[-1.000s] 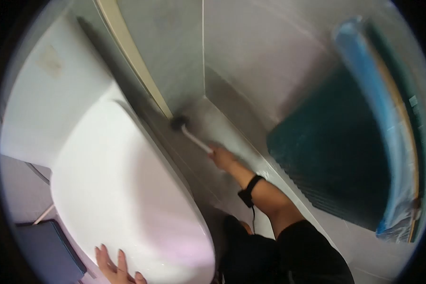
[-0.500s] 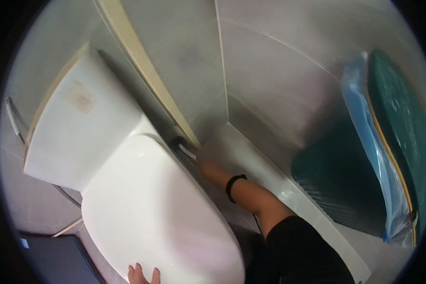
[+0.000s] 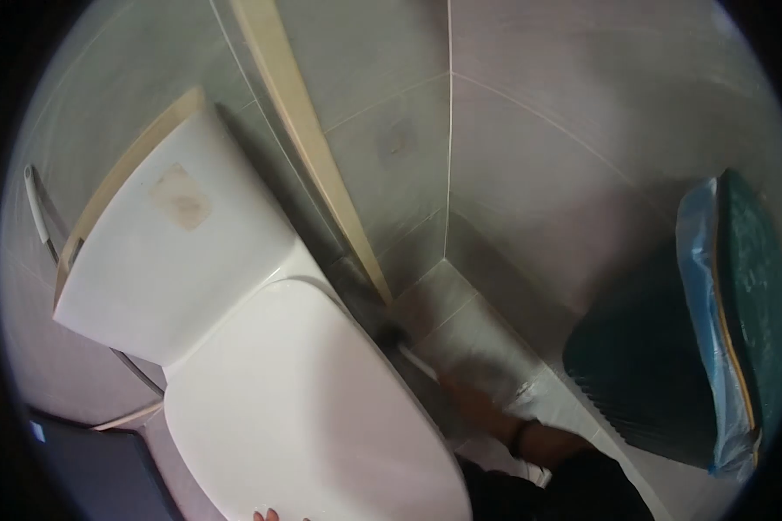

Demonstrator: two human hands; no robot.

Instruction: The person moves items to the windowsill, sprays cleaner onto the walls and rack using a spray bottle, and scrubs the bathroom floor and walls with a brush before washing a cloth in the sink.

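My right hand (image 3: 460, 395) is closed around the white handle of a brush (image 3: 417, 360), low beside the right edge of the toilet. The dark brush head (image 3: 392, 337) is near the floor, between the toilet and the wall corner; it is blurred. At the bottom edge of the view, only a few fingertips of my left hand (image 3: 268, 515) show, on the closed white lid of the toilet (image 3: 295, 417). The rest of that hand is out of frame.
A green bin (image 3: 643, 365) with a blue bag (image 3: 704, 260) stands at the right. A beige pipe cover (image 3: 308, 139) runs down the wall behind the toilet. At lower left is a dark flat object (image 3: 96, 473). A white-handled hose (image 3: 35, 204) hangs at far left.
The view has shifted, showing more of the toilet tank. My right hand with the brush has moved back along the toilet's side. My left hand has slid mostly out of the bottom of the view.
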